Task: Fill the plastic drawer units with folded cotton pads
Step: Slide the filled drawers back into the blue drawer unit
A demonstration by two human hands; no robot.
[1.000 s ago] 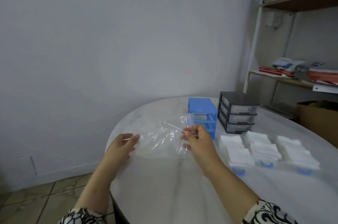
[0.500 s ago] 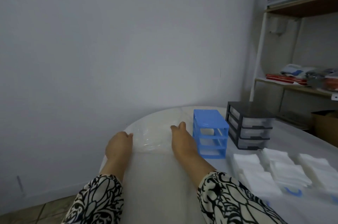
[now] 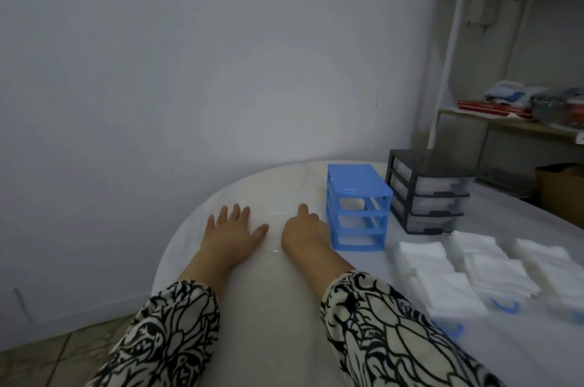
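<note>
A clear plastic bag [image 3: 278, 216] lies flat on the white round table [image 3: 271, 307]. My left hand [image 3: 232, 233] presses on it with spread, straight fingers. My right hand [image 3: 305, 230] rests flat on the bag's right part, just left of the blue drawer unit [image 3: 357, 208]. That blue unit has three slots and stands empty-looking. A dark grey drawer unit [image 3: 426, 190] with three clear drawers stands right of it. Several stacks of white folded cotton pads [image 3: 467, 269] lie on the table at the right.
A shelf rack [image 3: 512, 121] with packets stands against the wall at the right. A brown cardboard box [image 3: 561, 187] sits behind the table's right edge. The table's left edge drops to a tiled floor [image 3: 47, 355].
Both hands held the clear bag up above the table a second ago. They have since laid it down and now press it flat, the left fingers spreading out.
</note>
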